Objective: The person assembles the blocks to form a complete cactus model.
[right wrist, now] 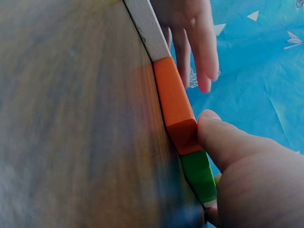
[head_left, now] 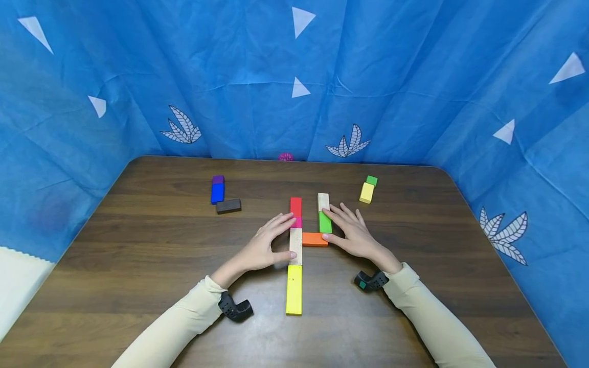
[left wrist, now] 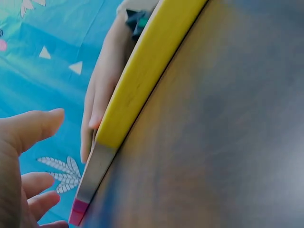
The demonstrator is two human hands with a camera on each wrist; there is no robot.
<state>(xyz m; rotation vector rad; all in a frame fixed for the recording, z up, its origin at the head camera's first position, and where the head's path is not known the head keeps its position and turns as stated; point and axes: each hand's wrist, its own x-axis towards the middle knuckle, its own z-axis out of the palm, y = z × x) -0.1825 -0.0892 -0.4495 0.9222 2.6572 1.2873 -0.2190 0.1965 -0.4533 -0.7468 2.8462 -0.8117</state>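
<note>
A column of blocks runs up the middle of the table: a long yellow block [head_left: 294, 290], a pale wooden block [head_left: 296, 245], a pink block [head_left: 297, 222] and a red block [head_left: 296, 206]. My left hand [head_left: 263, 247] is beside this column with fingers extended, holding nothing. An orange block [head_left: 314, 239] extends rightward from the pale block. Above its right end stand a green block [head_left: 324, 223] and another pale block [head_left: 323, 201]. My right hand [head_left: 356, 235] lies at their right side, its thumb at the orange block's end and its fingers loosely straight.
At the back left lie a purple block [head_left: 218, 179], a blue block [head_left: 218, 194] and a dark brown block [head_left: 228, 206]. A light yellow block [head_left: 366, 193] and a small green block [head_left: 371, 180] sit at the back right. Blue cloth [head_left: 257, 76] hangs behind the table.
</note>
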